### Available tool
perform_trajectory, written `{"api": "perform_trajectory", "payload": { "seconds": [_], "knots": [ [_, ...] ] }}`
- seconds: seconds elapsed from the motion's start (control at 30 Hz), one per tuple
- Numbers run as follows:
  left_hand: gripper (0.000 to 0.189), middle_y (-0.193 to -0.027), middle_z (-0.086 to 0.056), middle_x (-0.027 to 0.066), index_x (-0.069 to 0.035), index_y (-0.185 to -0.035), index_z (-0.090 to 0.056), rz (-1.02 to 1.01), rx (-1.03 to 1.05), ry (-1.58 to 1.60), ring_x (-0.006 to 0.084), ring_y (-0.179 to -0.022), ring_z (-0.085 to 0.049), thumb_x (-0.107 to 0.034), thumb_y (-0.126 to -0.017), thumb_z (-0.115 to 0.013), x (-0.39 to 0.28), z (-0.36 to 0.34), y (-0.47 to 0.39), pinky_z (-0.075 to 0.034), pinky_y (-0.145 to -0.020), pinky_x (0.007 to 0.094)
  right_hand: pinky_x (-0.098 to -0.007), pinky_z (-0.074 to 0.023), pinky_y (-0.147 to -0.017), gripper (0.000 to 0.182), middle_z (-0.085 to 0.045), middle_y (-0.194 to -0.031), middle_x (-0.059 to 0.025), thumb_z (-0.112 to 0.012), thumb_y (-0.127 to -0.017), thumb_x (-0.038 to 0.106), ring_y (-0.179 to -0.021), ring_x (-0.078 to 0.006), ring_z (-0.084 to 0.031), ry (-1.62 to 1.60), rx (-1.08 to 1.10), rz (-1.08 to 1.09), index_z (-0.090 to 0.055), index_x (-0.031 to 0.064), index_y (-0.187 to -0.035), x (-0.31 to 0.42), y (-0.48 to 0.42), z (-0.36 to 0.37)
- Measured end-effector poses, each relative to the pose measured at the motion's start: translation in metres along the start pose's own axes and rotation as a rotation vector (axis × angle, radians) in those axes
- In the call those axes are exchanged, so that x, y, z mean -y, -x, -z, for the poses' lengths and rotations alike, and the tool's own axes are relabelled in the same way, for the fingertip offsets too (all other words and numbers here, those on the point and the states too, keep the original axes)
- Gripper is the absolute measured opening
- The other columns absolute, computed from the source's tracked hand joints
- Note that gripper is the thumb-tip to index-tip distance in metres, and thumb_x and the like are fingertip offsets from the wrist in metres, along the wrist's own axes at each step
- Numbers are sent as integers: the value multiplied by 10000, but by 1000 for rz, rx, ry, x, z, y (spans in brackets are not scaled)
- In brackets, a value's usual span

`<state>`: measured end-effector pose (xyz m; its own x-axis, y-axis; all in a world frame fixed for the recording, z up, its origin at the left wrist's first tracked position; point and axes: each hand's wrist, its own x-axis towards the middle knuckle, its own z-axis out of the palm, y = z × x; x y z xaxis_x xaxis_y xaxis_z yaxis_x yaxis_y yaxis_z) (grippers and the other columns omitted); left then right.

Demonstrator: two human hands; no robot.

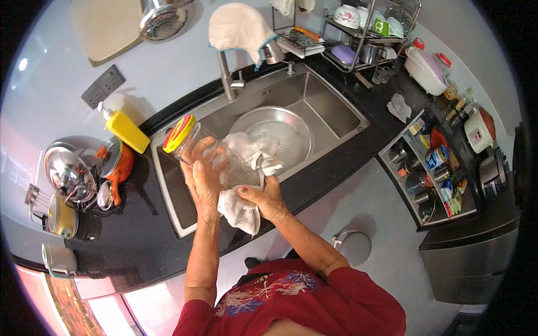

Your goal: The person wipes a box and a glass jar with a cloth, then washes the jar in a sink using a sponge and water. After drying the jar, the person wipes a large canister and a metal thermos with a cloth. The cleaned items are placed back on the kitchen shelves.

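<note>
A large clear glass jar [201,143] with a red and yellow lid [180,133] is tilted over the sink's near left part. My left hand [204,180] grips the jar below its lid, its fingers showing through the glass. A wet white cloth [239,208] is wrapped around the jar's other end, and my right hand [267,199] holds the cloth against it. Beyond the jar, a round metal basin [290,126] with cloudy water stands in the stainless steel sink [336,113].
The faucet [227,80] rises behind the basin, with a cloth [239,27] over its top. A yellow pump bottle [128,132] and an orange pot [122,161] stand at left. A dish rack [363,38] is at the back right, and an open drawer [428,180] holds several jars and packets.
</note>
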<state>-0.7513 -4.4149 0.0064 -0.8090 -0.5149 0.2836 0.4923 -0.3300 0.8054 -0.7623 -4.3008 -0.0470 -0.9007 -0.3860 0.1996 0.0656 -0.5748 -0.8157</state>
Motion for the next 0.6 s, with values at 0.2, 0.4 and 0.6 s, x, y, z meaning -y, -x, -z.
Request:
{"api": "perform_trajectory", "payload": {
  "seconds": [0.2,0.4,0.6],
  "knots": [
    [559,-964,-544,50,-128,-1177,-408,191,-117,45,175,-869,-553,-164,-703,-703,38,-81,9,-461,-754,357,-295,-461,-694,465,-559,-906,-83,-667,-758,277,-799,-162,-540,272,-292,330,-502,-52,-1043,32,-11,53],
    [571,-1001,-537,28,-175,-1174,-416,163,14,306,190,-944,-539,-178,-687,-715,86,-131,13,-406,-859,417,-289,-448,-682,387,-594,-928,-96,-460,-865,286,-793,-154,-551,22,-442,226,-536,-45,-1049,61,-39,119],
    [653,-960,-526,62,-173,-1250,-320,207,105,368,206,-986,-488,-112,-700,-666,111,-148,14,-409,-834,373,-305,-444,-528,394,-588,-674,-66,-466,-830,363,-575,-152,-552,210,-341,-161,-595,-8,-844,119,-61,149]
  ]
}}
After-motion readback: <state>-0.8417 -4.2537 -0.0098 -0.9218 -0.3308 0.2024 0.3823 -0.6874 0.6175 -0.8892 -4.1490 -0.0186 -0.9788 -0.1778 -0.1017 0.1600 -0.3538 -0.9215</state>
